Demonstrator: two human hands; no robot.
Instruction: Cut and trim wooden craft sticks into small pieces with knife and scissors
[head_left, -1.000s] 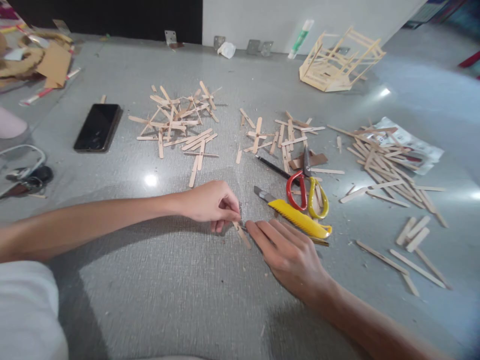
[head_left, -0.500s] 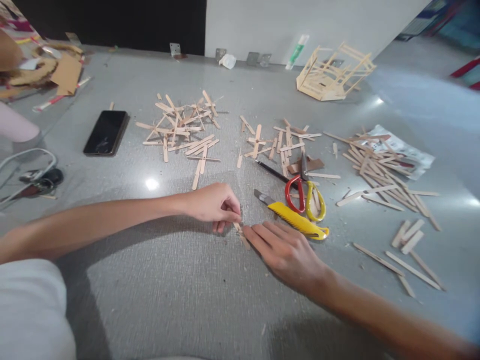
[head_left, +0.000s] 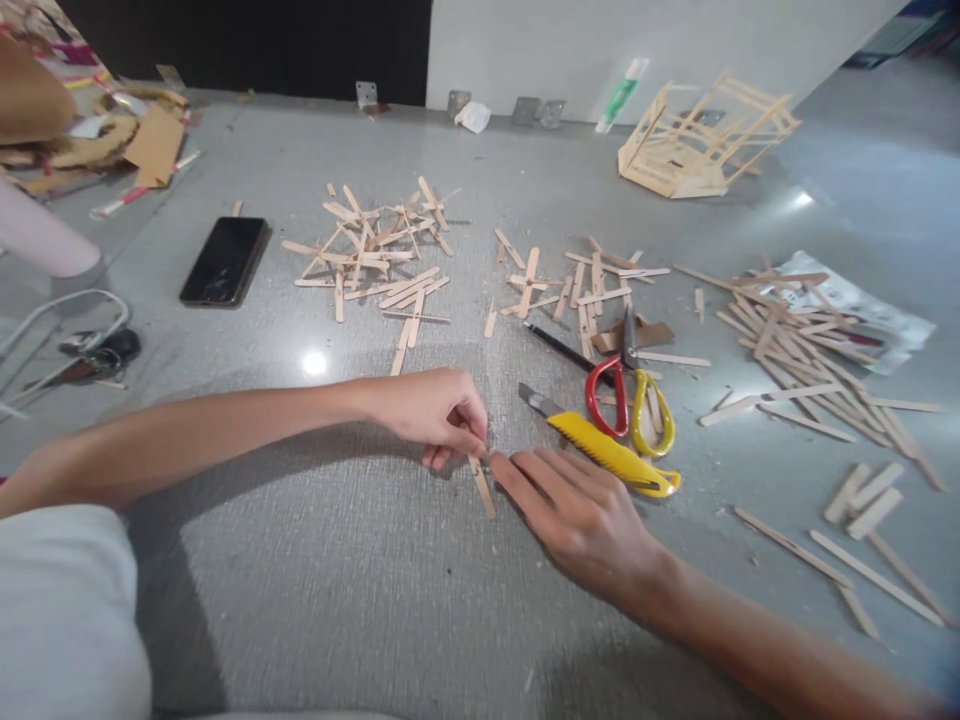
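My left hand [head_left: 442, 415] pinches the upper end of a small wooden stick piece [head_left: 482, 488] lying at a slant on the grey table. Beside it, my right hand [head_left: 574, 495] rests palm down, its fingertips close to the stick's upper end; whether anything is under them is hidden. Just beyond my right hand lies a yellow utility knife [head_left: 611, 455] with its blade out. Scissors [head_left: 626, 385] with one red and one yellow handle lie behind the knife, next to a black pen [head_left: 562, 347].
Loose sticks [head_left: 375, 245] lie beyond my left hand, with a larger pile [head_left: 817, 345] at right. A phone [head_left: 225, 262] is at left, a wooden stick frame [head_left: 701, 145] at the back right. Another person's arm [head_left: 45, 235] shows at far left.
The view has shifted slightly, so the table items sit farther apart. The small stick has turned steeper, and the right fingertips no longer cover its side.
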